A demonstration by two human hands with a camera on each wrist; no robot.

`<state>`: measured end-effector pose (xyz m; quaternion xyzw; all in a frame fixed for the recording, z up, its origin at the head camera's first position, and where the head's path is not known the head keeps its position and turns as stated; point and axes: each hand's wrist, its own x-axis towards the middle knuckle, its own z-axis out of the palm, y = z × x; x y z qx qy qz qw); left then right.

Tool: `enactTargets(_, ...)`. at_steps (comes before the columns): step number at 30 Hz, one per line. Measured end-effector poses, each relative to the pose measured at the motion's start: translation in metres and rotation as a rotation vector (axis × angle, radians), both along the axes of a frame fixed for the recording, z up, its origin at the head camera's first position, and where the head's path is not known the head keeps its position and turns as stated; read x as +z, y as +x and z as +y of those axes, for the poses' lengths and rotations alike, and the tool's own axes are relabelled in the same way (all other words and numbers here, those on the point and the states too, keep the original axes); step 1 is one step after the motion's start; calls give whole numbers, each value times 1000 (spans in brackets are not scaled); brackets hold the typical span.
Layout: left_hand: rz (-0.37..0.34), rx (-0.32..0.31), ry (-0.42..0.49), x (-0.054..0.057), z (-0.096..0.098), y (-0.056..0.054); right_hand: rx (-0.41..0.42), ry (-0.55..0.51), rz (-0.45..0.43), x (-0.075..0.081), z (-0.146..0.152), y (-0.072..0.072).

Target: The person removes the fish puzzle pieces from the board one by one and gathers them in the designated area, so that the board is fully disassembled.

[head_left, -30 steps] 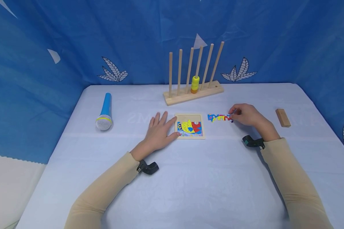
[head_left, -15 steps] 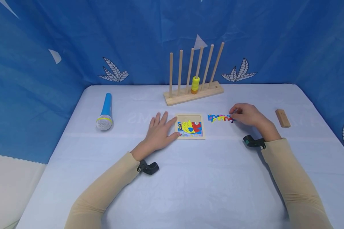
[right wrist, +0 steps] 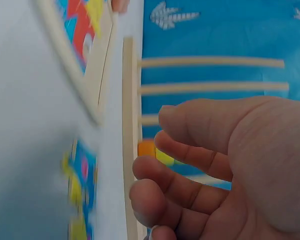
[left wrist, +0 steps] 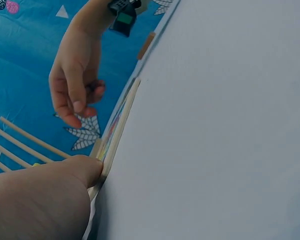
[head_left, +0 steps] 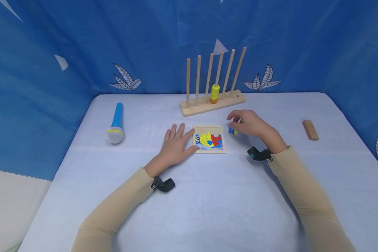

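My left hand (head_left: 174,148) lies spread on the table, its thumb and index finger touching the left edge of a square wooden puzzle tray (head_left: 209,152). A yellow, red and blue fish picture (head_left: 209,140) fills the lower part of the tray; bare wood shows along the top. To the tray's right, my right hand (head_left: 250,123) hovers over loose puzzle pieces (head_left: 232,131), hiding most of them in the head view. Its fingers are loosely curved, with a gap between thumb and fingertips (right wrist: 145,195) and nothing seen between them. The right wrist view shows the pieces (right wrist: 85,175) blurred below the hand.
Behind the tray stands a wooden peg rack (head_left: 212,107) with yellow and orange beads (head_left: 214,93) on one peg. A blue toy microphone (head_left: 115,126) lies at the left. On the far right is a wooden block (head_left: 310,130). A blue curtain (head_left: 157,42) hangs behind the table.
My right hand has left the right end of the loose pieces and moved left toward the tray, now covering most of them. The left hand has stayed on the tray's edge.
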<state>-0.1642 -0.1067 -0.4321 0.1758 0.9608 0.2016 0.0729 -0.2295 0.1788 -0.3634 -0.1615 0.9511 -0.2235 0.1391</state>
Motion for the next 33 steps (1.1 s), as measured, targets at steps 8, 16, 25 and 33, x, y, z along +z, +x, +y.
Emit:
enactTargets(8,-12,4,-16,1,1,0,145,-16,-50,-7,-60,-2)
enactTargets(16,7,-9,-1,0,0,0,227,-36,-48,-15,-85,7)
enactTargets(25,14,-17,-4,0,0,-2,261,16,-8,-23,-89,10)
enactTargets(33,14,-14,-14,0,0,-2,264,4,-7,-26,-90,9)
